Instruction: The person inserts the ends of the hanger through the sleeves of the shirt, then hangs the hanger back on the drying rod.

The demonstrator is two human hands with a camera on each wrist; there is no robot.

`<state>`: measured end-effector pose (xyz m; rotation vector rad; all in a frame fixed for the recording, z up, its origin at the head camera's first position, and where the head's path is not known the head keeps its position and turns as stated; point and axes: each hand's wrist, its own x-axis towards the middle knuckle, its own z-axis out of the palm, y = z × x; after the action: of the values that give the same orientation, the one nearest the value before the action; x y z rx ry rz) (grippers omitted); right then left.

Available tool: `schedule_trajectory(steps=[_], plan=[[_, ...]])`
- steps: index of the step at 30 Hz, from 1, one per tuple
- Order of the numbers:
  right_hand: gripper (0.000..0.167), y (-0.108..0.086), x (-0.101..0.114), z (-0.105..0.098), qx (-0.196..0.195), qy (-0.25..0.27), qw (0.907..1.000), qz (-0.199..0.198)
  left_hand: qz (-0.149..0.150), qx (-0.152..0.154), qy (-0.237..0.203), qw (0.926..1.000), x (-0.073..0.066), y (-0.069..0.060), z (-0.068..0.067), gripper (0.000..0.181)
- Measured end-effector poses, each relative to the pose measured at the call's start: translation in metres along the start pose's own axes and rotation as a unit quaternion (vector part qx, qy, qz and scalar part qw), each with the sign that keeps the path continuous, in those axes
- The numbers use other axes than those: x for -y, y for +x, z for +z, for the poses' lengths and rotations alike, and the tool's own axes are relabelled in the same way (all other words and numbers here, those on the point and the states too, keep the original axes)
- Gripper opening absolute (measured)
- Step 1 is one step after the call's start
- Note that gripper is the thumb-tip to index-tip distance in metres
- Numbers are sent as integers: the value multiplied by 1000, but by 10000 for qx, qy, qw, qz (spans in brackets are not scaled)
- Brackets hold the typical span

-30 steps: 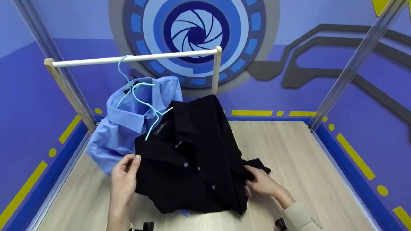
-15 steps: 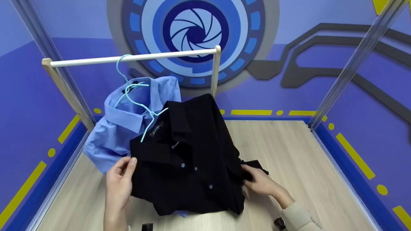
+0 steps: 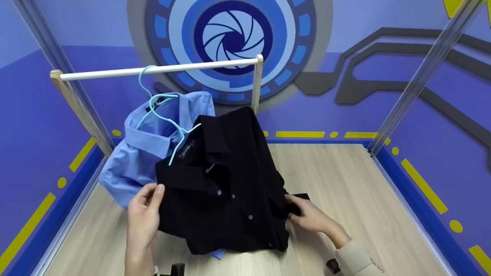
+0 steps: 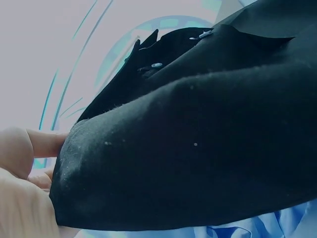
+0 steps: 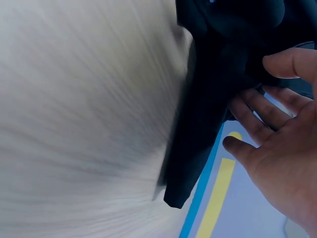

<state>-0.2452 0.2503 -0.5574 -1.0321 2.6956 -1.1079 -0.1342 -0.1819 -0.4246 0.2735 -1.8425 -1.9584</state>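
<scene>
A black button-up shirt (image 3: 245, 172) on a light-blue hanger (image 3: 180, 130) is held up in front of me. My left hand (image 3: 144, 214) pinches its left shoulder edge between thumb and fingers; the left wrist view shows the same black cloth (image 4: 188, 148) beside the fingers. At the shirt's right side, my right hand (image 3: 312, 214) grips the cloth near a dangling sleeve, with some fingertips hidden behind fabric in the right wrist view. The hanger's hook is free, close before a blue shirt (image 3: 145, 145), which hangs from the white rail (image 3: 199, 66) on its own hanger.
Wooden posts (image 3: 78, 111) carry the rail at the back left of a pale wood-grain tabletop (image 3: 337, 176). Blue printed walls (image 3: 345, 115) and metal corner posts (image 3: 418, 76) enclose the space. A blue tail of cloth (image 3: 217, 253) shows below the black shirt.
The black shirt and both hands have shifted slightly left. Over the last half second the shirt and its hanger hook rose a little. The blue shirt stays on the rail.
</scene>
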Motion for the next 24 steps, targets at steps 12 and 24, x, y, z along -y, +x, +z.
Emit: schedule_trajectory(steps=[12, 24], plan=[[63, 3, 8, -5, -130, 19, 9998, -129, 336, 113, 393, 9986, -10, 5, 4, 21], [66, 6, 14, -8, -3, 435, 9982, -409, 435, 121, 343, 9984, -17, 16, 9, 20]])
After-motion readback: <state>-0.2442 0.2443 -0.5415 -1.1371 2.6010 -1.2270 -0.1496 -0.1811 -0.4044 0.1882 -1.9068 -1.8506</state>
